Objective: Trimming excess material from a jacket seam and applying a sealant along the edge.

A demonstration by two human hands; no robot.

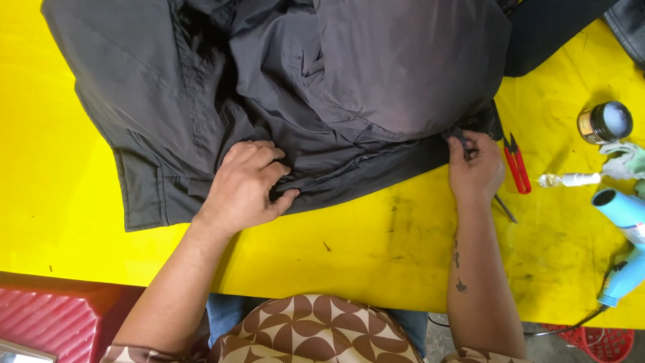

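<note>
yellow table (376, 235), grey jacket (322, 87) lying left-right, left hand (245, 188) and right hand (476, 168) pinching its hem

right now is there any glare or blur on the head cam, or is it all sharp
Head view: mostly sharp, evenly lit. A soft sheen shows on the dark jacket and a bright glint on the tin lid. The left hand and right hand are in focus, casting only faint shadows on the yellow table.

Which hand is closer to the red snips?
Right. The right hand pinches the grey jacket just beside the red snips; the left hand grips the jacket far across.
</note>
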